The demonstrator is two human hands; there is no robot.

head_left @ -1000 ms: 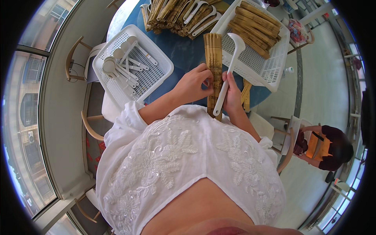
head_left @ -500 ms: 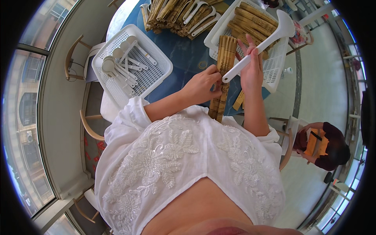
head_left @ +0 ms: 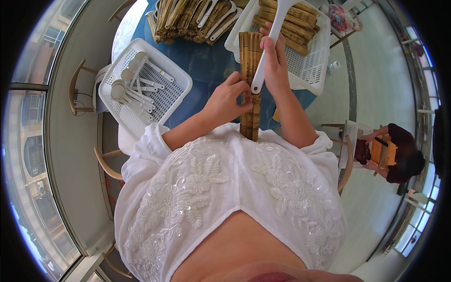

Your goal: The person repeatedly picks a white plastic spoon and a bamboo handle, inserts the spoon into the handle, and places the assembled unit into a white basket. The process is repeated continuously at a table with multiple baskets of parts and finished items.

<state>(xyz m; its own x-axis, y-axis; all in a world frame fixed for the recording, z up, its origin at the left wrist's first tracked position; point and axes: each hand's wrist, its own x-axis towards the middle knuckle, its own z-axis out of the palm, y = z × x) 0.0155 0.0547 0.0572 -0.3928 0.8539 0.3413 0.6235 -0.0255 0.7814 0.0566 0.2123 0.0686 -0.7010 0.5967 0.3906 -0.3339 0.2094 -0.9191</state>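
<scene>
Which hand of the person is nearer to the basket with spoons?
Left. The left hand is to the right of the basket, touching the brown bundle; the right hand is farther right, holding the white ladle.

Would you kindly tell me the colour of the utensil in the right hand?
The utensil is white, best seen in the head view.

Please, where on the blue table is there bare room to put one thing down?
Bare tabletop shows between the left basket, the brown pile and the left hand. It is crowded around the right hand, by the held ladle, brown bundle and right basket.
</scene>
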